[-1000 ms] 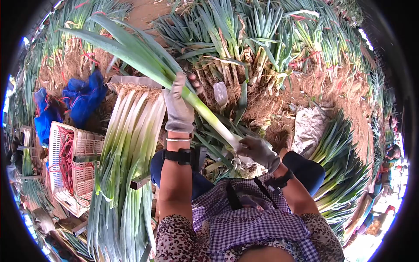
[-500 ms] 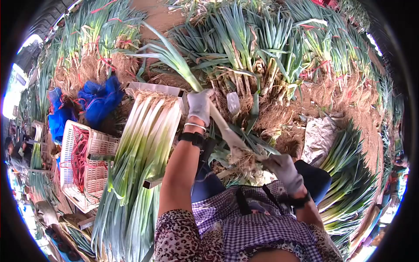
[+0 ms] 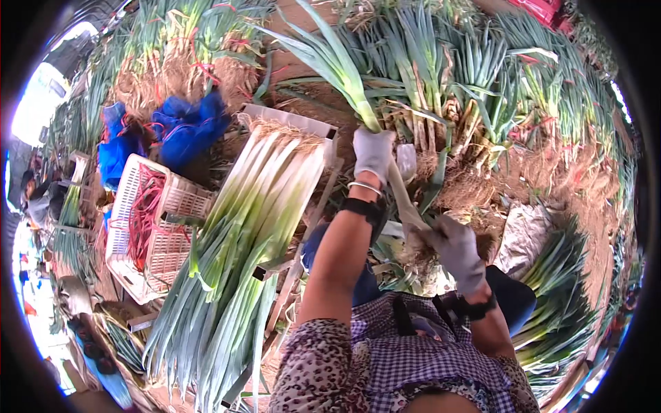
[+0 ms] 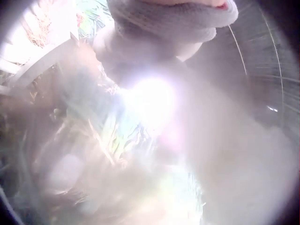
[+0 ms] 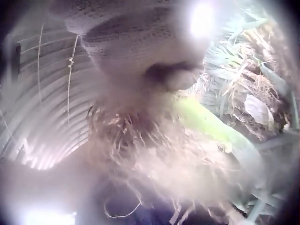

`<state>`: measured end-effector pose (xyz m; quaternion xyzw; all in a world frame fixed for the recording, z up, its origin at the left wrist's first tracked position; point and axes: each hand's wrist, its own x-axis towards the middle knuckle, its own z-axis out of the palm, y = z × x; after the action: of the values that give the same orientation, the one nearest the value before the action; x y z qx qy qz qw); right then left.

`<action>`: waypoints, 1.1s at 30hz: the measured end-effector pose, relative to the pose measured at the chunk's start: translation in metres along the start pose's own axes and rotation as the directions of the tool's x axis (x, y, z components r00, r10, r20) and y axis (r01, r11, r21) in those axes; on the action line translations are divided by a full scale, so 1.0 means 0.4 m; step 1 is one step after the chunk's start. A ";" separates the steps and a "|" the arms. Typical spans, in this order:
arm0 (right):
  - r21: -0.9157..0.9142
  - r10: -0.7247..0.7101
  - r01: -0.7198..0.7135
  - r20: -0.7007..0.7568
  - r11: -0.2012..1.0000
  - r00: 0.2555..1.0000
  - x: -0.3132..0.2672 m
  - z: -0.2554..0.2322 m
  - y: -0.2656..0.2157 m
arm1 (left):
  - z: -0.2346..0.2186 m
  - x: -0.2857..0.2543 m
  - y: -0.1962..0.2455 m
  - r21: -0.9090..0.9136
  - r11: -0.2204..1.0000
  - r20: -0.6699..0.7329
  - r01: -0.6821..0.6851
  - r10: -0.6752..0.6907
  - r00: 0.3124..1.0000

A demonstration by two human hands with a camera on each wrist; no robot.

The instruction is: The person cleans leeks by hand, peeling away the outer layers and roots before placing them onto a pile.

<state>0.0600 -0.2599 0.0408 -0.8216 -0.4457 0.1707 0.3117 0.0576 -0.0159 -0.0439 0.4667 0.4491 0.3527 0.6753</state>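
Observation:
I hold one long leek [image 3: 344,76] upright between both gloved hands. My left hand [image 3: 372,153] grips its pale stalk just below the green leaves. My right hand [image 3: 451,242] grips the root end; in the right wrist view the hairy roots [image 5: 154,140] hang under the glove and the green stalk [image 5: 206,122] runs away to the right. The left wrist view is washed out by glare, with only the glove [image 4: 164,28] showing. A row of cleaned leeks [image 3: 248,227] lies to my left in a white rack [image 3: 289,118].
A white plastic basket [image 3: 148,227] with red ties stands left of the rack, blue bags [image 3: 165,127] behind it. Bundles of uncleaned leeks [image 3: 441,69] stand on the dirt ahead, and more leeks [image 3: 558,310] lie at the right by a pale sack [image 3: 523,230].
The leek has swung from leaning left to nearly upright. My left hand has moved right and further away along the stalk; my right hand has closed on the root end.

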 end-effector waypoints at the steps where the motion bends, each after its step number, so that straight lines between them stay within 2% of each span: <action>1: -0.018 -0.035 0.035 -0.041 0.999 0.999 -0.029 -0.013 0.007 | -0.004 -0.012 0.022 -0.018 1.000 0.049 -0.012 0.013 0.999; 3: -0.064 -0.098 0.090 -0.127 0.994 0.987 -0.090 -0.037 0.021 | 0.008 0.003 0.002 -0.019 0.999 0.019 0.033 -0.033 0.999; 5: -0.045 -0.044 0.039 -0.134 0.998 0.990 -0.129 -0.056 0.006 | 0.032 0.009 -0.039 -0.049 0.994 0.032 0.093 -0.092 0.995; 8: -0.010 0.025 -0.027 -0.175 1.000 0.984 -0.181 -0.073 0.007 | 0.052 -0.045 -0.011 -0.206 0.957 0.077 0.205 -0.193 0.978; 9: -0.002 0.032 -0.033 -0.172 0.999 0.985 -0.203 -0.082 0.010 | 0.056 -0.032 -0.017 -0.177 0.958 0.054 0.224 -0.218 0.974; 11: 0.041 0.064 -0.057 -0.182 0.998 0.981 -0.269 -0.094 0.037 | 0.045 0.035 -0.066 -0.125 0.978 -0.046 0.167 -0.174 0.984; 12: 0.054 0.050 -0.041 -0.188 0.998 0.981 -0.301 -0.105 0.063 | 0.029 0.032 -0.031 -0.125 0.969 -0.072 0.215 -0.225 0.972; 14: 0.114 0.233 -0.226 -0.052 0.967 0.971 -0.339 -0.142 0.081 | 0.015 0.083 -0.052 -0.145 0.970 -0.117 0.196 -0.213 0.970; 16: -0.163 0.071 -0.053 0.108 0.985 0.992 -0.303 -0.130 0.158 | 0.021 0.071 -0.045 -0.106 0.987 -0.150 0.123 -0.138 0.979; 17: -0.193 0.030 -0.022 0.042 0.981 0.999 -0.271 -0.108 0.177 | 0.028 0.069 -0.051 -0.126 0.984 -0.153 0.122 -0.141 0.978; 18: -0.162 0.389 -0.359 0.228 0.919 0.892 -0.198 -0.123 0.114 | 0.039 0.066 -0.061 -0.150 0.981 -0.159 0.120 -0.143 0.977; 19: 0.021 0.395 -0.412 0.243 0.911 0.886 -0.152 -0.093 0.127 | 0.051 0.028 -0.030 -0.195 0.964 -0.149 0.183 -0.213 0.966; 20: 0.295 0.266 -0.317 0.203 0.901 0.943 -0.124 -0.047 0.157 | 0.060 0.013 -0.034 -0.185 0.967 -0.139 0.177 -0.204 0.969; 21: 0.519 0.078 -0.142 0.142 0.843 0.987 -0.111 0.005 0.195 | 0.067 0.003 -0.041 -0.175 0.970 -0.131 0.171 -0.195 0.972; 22: 0.628 -0.039 -0.024 0.087 0.778 0.995 -0.079 0.051 0.215 | 0.075 -0.002 -0.048 -0.168 0.972 -0.124 0.163 -0.185 0.975; 23: 0.686 -0.095 0.048 0.031 0.726 0.995 -0.055 0.093 0.226 | 0.083 0.005 -0.075 -0.195 0.973 -0.128 0.126 -0.152 0.980; 25: 0.738 0.136 -0.173 0.110 0.652 0.985 -0.026 0.102 0.174 | 0.090 0.007 -0.077 -0.221 0.962 -0.136 0.163 -0.196 0.971; 26: 0.933 0.317 -0.305 0.236 0.190 0.919 -0.043 0.115 0.146 | 0.091 0.011 -0.077 -0.233 0.955 -0.142 0.181 -0.217 0.966; 27: 0.898 0.381 -0.397 0.306 0.190 0.873 -0.074 0.084 0.113 | 0.087 0.014 -0.076 -0.212 0.958 -0.145 0.194 -0.228 0.963; 28: 0.770 0.304 -0.305 0.151 0.561 0.941 -0.109 0.058 0.094 | 0.079 0.017 -0.074 -0.192 0.958 -0.150 0.211 -0.241 0.959; 29: 0.518 0.167 -0.159 0.032 0.840 0.986 -0.146 0.033 0.082 | 0.072 0.019 -0.068 -0.170 0.959 -0.151 0.227 -0.253 0.956; 30: 0.182 -0.009 0.014 -0.032 0.983 0.999 -0.180 0.012 0.086 | 0.070 0.022 -0.065 -0.147 0.959 -0.146 0.243 -0.264 0.954; 31: 0.095 -0.127 0.129 -0.028 0.987 0.991 -0.207 -0.009 0.106 | 0.065 0.036 -0.070 -0.099 0.967 -0.105 0.233 -0.243 0.964; 32: 0.012 -0.239 0.239 -0.006 0.971 0.971 -0.243 -0.032 0.127 | 0.066 0.047 -0.077 -0.093 0.969 -0.161 0.231 -0.243 0.957; 33: 0.072 -0.150 0.149 0.011 0.986 0.989 -0.287 -0.061 0.133 | 0.059 0.080 -0.086 -0.074 0.973 -0.183 0.218 -0.229 0.956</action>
<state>0.0443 -0.3867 0.0240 -0.7730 -0.5022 0.1691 0.3488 0.0928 -0.0053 -0.0814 0.3590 0.5518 0.3288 0.6772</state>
